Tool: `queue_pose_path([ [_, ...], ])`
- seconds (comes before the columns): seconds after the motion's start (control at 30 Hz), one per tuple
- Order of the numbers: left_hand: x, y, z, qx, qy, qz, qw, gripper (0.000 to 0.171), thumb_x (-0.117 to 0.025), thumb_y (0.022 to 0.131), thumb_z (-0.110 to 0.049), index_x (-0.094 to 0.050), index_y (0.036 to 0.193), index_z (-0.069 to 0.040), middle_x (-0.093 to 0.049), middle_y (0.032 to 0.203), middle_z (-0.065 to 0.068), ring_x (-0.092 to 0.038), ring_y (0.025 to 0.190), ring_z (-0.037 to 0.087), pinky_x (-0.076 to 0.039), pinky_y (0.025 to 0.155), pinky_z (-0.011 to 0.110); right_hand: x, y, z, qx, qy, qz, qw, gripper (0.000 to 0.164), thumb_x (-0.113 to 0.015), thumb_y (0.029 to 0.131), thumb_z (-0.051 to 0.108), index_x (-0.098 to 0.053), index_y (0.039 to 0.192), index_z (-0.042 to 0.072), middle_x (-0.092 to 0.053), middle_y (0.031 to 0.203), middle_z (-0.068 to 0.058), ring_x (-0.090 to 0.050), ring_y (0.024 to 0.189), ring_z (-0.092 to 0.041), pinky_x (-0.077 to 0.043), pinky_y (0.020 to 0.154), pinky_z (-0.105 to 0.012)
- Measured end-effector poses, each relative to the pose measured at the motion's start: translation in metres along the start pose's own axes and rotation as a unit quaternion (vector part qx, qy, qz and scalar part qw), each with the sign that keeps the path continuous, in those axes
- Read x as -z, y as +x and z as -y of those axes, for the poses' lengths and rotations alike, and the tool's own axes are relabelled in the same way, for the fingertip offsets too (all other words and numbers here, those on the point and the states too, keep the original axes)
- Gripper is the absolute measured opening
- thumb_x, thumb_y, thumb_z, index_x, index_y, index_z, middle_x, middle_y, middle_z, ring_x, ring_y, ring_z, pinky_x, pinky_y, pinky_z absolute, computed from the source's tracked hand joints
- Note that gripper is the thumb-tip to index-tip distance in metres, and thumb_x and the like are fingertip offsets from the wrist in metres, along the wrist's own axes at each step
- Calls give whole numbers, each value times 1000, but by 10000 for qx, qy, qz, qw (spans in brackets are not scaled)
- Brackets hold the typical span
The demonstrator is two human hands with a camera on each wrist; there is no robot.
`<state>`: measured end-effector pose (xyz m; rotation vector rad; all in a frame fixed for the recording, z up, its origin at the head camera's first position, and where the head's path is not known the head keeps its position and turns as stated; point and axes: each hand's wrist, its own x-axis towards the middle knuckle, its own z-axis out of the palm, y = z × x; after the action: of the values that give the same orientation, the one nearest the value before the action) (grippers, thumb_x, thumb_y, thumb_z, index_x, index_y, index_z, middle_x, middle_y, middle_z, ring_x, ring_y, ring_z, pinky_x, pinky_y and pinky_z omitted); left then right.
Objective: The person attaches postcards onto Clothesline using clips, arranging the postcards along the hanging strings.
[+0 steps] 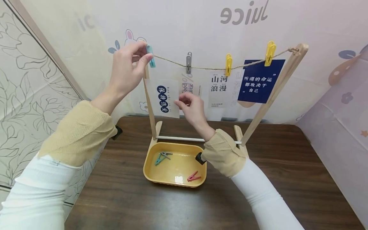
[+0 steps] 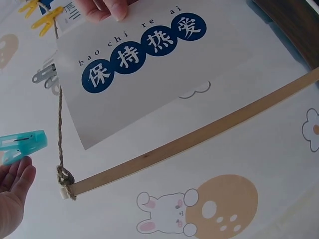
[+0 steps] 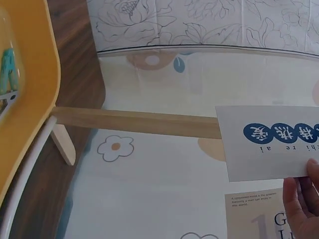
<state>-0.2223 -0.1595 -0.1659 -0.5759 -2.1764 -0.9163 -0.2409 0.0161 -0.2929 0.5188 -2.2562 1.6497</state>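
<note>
My left hand [image 1: 126,68] pinches a light-blue clothespin [image 1: 150,56] at the left end of the twine, beside the wooden post. In the left wrist view the clothespin [image 2: 22,145] sits just off the twine [image 2: 60,119]. My right hand [image 1: 192,108] pinches the right edge of a white card [image 1: 165,99] with blue circles and white characters. The card hangs in front of the left post, its top edge below the twine. Behind it, a "Good Luck" card [image 1: 191,86] hangs under a grey clothespin [image 1: 188,62].
Yellow clothespins [image 1: 228,64] hold a white card [image 1: 218,91] and a navy card [image 1: 260,81] on the twine. The wooden frame [image 1: 276,92] stands on a dark table [image 1: 276,179]. In front is a yellow tray [image 1: 146,171] with several clothespins, including a pink one [image 1: 194,176].
</note>
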Motion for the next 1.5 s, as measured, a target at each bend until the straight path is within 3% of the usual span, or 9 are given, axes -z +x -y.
queue_pose_path([
  [0.77,0,29,6,-64,-242,315,9992,20,-56,87,-11,-60,96,6,-57,88,7,-58,86,16,-46,78,18,-14,30,18,-216,193,-209,9994,10,-65,78,3,-63,85,-4,-61,79,-12,-54,64,-15,-46,59,-20],
  [1.5,-3,44,11,428,263,473,9976,21,-56,86,-14,-64,95,3,-62,93,12,-58,88,14,-46,78,18,-18,46,27,-384,211,-245,9987,11,-66,78,2,-63,86,-5,-61,82,-13,-56,69,-15,-49,62,-19],
])
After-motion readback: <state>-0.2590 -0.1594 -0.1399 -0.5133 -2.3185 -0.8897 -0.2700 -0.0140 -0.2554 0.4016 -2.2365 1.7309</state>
